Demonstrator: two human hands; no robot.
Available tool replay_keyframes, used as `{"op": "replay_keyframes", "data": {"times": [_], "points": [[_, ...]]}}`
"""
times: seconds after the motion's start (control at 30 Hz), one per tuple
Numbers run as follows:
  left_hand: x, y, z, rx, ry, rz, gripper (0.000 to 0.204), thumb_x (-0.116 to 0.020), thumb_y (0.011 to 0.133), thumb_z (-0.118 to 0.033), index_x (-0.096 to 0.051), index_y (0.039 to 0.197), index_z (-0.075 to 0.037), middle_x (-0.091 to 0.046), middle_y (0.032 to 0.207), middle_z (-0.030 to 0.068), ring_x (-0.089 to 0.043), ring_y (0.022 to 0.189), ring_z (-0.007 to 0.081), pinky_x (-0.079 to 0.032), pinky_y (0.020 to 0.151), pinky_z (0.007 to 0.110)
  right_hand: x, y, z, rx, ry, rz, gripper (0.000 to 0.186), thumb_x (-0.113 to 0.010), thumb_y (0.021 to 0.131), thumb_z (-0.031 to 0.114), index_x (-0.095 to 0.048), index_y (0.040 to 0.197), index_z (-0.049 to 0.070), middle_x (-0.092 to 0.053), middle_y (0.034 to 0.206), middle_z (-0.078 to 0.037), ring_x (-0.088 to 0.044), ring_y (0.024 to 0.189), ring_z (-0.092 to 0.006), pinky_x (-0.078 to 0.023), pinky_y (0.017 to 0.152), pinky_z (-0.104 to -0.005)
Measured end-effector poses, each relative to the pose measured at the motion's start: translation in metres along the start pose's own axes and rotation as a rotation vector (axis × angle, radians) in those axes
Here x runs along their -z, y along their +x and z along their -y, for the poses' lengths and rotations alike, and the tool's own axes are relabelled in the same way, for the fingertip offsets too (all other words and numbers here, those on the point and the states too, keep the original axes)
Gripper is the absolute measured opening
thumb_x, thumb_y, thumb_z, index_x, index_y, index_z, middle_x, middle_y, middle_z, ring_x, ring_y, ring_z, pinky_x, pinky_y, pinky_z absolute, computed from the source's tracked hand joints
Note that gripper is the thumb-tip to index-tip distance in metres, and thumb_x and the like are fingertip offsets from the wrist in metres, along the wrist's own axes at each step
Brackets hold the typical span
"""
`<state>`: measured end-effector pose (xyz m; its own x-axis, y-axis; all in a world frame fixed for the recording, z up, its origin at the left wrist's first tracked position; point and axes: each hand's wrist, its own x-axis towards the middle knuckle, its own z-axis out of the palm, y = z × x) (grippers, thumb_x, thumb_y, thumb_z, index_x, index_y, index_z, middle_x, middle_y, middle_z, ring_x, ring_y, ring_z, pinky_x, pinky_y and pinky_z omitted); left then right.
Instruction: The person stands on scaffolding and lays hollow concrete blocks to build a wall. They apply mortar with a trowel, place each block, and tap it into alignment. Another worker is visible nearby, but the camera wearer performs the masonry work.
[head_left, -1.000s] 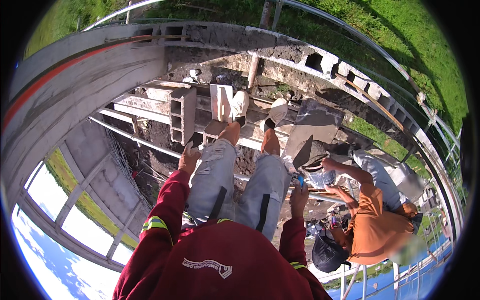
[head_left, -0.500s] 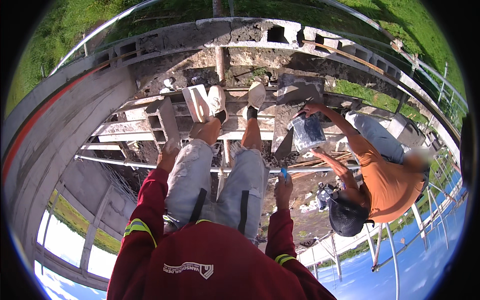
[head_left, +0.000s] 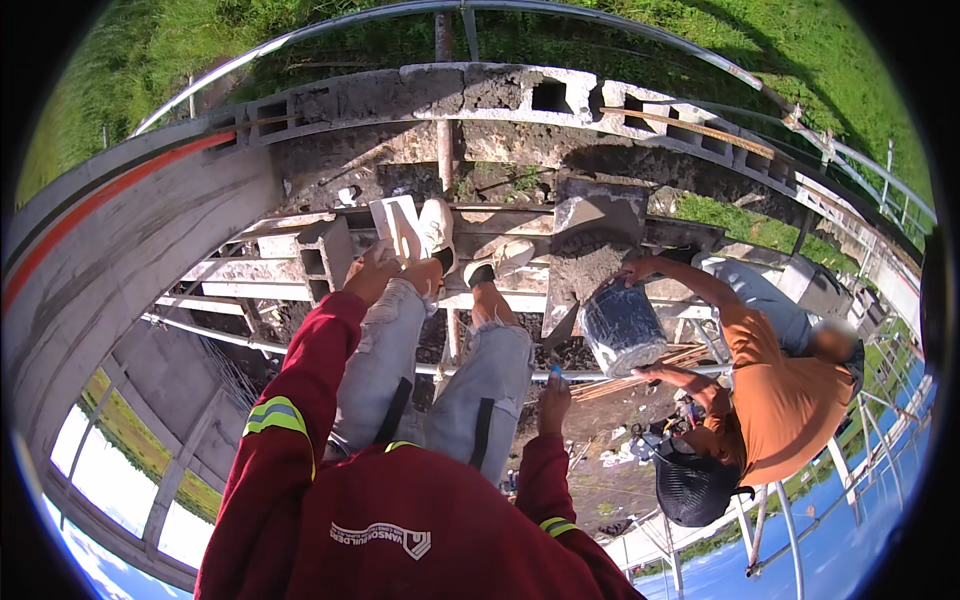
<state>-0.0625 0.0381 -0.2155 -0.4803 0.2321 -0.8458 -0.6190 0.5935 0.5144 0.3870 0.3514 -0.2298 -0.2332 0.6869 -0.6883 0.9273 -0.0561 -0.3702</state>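
Observation:
My left hand (head_left: 371,274) reaches beside my left shin, fingers stretched toward a pale flat float (head_left: 400,228) with a wooden handle. The float stands by my left shoe; whether my fingertips touch it is unclear. My right hand (head_left: 553,405) is closed round the blue handle of a trowel (head_left: 562,332), its dark blade pointing away from me. Beyond the blade lies a mortar board (head_left: 600,208) with wet grey mortar (head_left: 588,268) on it. At its right a co-worker in an orange shirt tips a dark bucket (head_left: 622,328) over the board with both hands.
A hollow concrete block (head_left: 322,250) stands left of the float. My feet are on scaffold planks (head_left: 490,220) with gaps between them. A hollow-block wall (head_left: 430,95) runs across the far side, with metal pipes (head_left: 340,20) beyond. The co-worker (head_left: 790,390) crouches at the right.
My left hand has moved from beside the hollow block toward the float. The co-worker's bucket has tipped further, and mortar now lies on the board. My right foot has turned outward.

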Motion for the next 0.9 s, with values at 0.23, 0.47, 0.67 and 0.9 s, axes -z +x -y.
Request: {"op": "replay_keyframes", "data": {"times": [0.23,0.47,0.67,0.9], "points": [[-0.078,0.073,-0.054,-0.133,0.105,0.016,0.068,-0.064,0.101,-0.041,-0.046,0.155,-0.003,-0.058,0.15,0.0256,-0.055,0.142,0.0335,-0.042,0.118,0.042,-0.009,0.043,-0.011,0.0,-0.049,-0.036,0.04,-0.057,0.107,0.039,-0.062,0.104,-0.001,-0.058,0.074,-0.014,-0.055,0.061,-0.0273,-0.042,0.058,-0.0437],[-0.139,0.152,-0.104,-0.406,0.767,0.161,0.066,-0.061,0.101,-0.04,-0.047,0.155,-0.004,-0.061,0.145,0.0259,-0.058,0.133,0.0429,-0.045,0.113,0.048,-0.036,0.094,0.012,0.141,0.037,-0.138,0.042,-0.068,0.095,0.035,-0.055,0.1,-0.005,-0.059,0.086,-0.02,-0.059,0.078,-0.0363,-0.048,0.08,-0.0505],[-0.147,0.204,-0.118,-0.507,0.858,0.14,0.058,-0.064,0.101,-0.033,-0.054,0.149,-0.002,-0.065,0.136,0.0272,-0.063,0.126,0.0434,-0.048,0.109,0.049,-0.074,0.159,-0.002,0.087,0.211,-0.104,0.029,-0.063,0.091,0.019,-0.051,0.105,-0.003,-0.061,0.09,-0.02,-0.057,0.082,-0.0343,-0.046,0.081,-0.0506],[-0.165,0.242,-0.066,-0.376,1.034,0.266,0.062,-0.065,0.099,-0.035,-0.054,0.15,-0.001,-0.066,0.136,0.0283,-0.064,0.126,0.0452,-0.049,0.109,0.047,-0.087,0.243,0.036,-0.009,0.029,-0.007,0.043,-0.067,0.096,0.037,-0.065,0.11,-0.003,-0.071,0.095,-0.025,-0.066,0.082,-0.0384,-0.051,0.079,-0.0483]]}}
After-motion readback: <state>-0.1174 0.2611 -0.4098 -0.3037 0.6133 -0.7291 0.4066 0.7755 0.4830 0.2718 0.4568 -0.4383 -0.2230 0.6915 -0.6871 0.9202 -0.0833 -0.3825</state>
